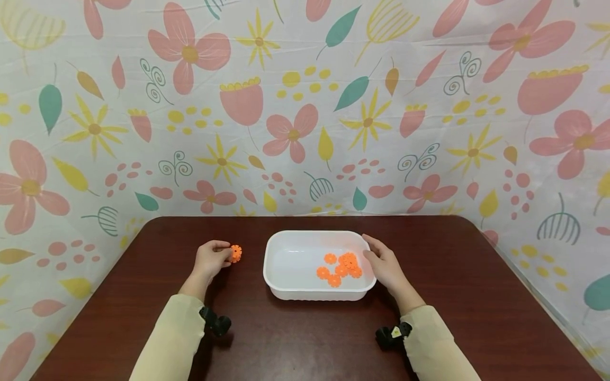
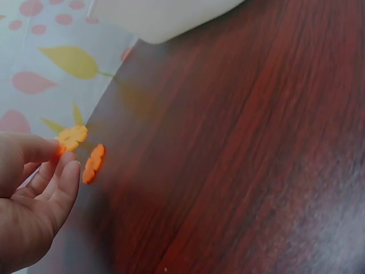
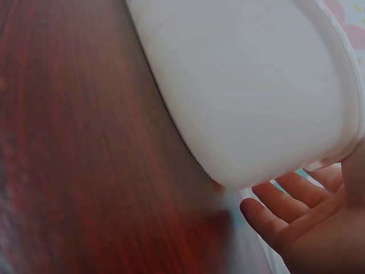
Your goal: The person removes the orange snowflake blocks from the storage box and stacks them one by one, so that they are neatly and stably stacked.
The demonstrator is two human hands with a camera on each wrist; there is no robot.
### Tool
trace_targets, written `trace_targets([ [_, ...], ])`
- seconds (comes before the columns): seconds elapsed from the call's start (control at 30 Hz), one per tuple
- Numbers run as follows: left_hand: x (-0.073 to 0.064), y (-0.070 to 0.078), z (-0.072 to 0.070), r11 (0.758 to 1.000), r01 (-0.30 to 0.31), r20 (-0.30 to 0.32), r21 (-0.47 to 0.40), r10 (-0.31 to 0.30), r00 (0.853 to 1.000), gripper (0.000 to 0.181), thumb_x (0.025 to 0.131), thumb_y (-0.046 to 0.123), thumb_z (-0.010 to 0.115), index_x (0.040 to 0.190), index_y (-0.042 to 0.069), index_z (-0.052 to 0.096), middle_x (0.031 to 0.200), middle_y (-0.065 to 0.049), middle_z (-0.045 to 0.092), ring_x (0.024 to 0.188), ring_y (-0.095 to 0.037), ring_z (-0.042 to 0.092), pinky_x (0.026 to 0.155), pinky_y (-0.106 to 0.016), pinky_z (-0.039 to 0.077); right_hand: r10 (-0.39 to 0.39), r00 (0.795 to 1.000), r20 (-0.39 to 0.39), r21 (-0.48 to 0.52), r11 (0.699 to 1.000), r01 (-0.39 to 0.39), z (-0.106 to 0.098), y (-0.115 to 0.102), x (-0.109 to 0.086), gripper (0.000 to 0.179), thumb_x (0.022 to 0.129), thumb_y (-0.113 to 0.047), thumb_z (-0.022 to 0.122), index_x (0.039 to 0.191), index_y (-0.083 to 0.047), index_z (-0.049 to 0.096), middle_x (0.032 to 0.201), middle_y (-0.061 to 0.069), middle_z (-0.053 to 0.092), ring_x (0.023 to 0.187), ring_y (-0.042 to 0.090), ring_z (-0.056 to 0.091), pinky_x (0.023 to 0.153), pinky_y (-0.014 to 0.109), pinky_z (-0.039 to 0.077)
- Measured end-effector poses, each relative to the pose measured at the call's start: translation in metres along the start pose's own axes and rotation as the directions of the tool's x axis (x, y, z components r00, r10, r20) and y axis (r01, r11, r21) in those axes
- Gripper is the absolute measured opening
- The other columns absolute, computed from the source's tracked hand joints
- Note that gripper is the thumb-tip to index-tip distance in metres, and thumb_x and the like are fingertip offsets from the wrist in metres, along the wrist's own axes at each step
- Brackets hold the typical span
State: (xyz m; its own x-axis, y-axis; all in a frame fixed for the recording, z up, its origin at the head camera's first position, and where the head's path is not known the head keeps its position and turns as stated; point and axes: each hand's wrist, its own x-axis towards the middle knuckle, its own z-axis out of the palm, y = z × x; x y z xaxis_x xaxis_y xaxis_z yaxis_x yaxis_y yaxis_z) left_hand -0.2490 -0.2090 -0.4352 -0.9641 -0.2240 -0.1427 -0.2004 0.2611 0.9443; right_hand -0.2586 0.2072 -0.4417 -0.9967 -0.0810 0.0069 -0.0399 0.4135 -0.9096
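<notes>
My left hand (image 1: 209, 260) pinches an orange notched plastic disc (image 1: 235, 253) between thumb and fingers, left of the white plastic basin (image 1: 295, 294). Close up in the left wrist view, one flower-edged disc (image 2: 73, 137) is at the fingertips and a second orange disc (image 2: 94, 163) shows edge-on just beyond them. At the basin's right end, my right hand (image 1: 385, 264) holds the rim, thumb over the edge and fingers along the outside wall. Several more orange discs (image 1: 335, 280) lie inside the basin, gathered toward its right side, some overlapping.
The basin stands on a dark reddish-brown wooden table (image 1: 305, 338) with rounded far corners. Behind and beside the table hangs a white cloth (image 1: 305, 174) printed with flowers and leaves. A small black camera is strapped on each wrist.
</notes>
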Motion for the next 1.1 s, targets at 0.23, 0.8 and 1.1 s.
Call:
trace_targets([
  [0.23, 0.0, -0.003, -0.004, 0.999, 0.003, -0.009, 0.035, -0.003, 1.0, 0.029, 0.093, 0.006, 0.055, 0.119, -0.006, 0.054, 0.105, -0.018, 0.06, 0.081, -0.017, 0.065, 0.071, -0.031, 0.058, -0.002, 1.0, -0.005, -0.009, 1.0, 0.002, 0.001, -0.001, 0.001, 0.047, 0.099, -0.016, 0.042, 0.145, -0.01, 0.036, 0.147, 0.019, 0.038, 0.137, 0.033, 0.037, 0.107, 0.049, 0.037],
  [0.8, 0.003, -0.011, -0.003, 0.996, 0.009, -0.037, 0.085, -0.005, 0.999, 0.025, 0.093, 0.007, 0.054, 0.114, -0.005, 0.062, 0.109, -0.022, 0.059, 0.076, -0.014, 0.063, 0.067, -0.027, 0.057, 0.008, 1.0, 0.0, -0.004, 1.0, -0.008, 0.0, -0.001, 0.001, 0.047, 0.098, -0.017, 0.042, 0.145, -0.009, 0.037, 0.147, 0.02, 0.038, 0.137, 0.033, 0.036, 0.108, 0.049, 0.036],
  [1.1, 0.003, -0.008, -0.001, 0.988, 0.022, -0.061, 0.152, -0.013, 0.998, 0.024, 0.092, 0.009, 0.056, 0.11, -0.004, 0.065, 0.098, -0.018, 0.062, 0.072, -0.017, 0.062, 0.063, -0.026, 0.056, 0.014, 1.0, -0.002, -0.009, 1.0, -0.014, 0.0, -0.002, 0.0, 0.047, 0.099, -0.017, 0.042, 0.145, -0.009, 0.036, 0.148, 0.019, 0.038, 0.138, 0.032, 0.035, 0.108, 0.049, 0.035],
])
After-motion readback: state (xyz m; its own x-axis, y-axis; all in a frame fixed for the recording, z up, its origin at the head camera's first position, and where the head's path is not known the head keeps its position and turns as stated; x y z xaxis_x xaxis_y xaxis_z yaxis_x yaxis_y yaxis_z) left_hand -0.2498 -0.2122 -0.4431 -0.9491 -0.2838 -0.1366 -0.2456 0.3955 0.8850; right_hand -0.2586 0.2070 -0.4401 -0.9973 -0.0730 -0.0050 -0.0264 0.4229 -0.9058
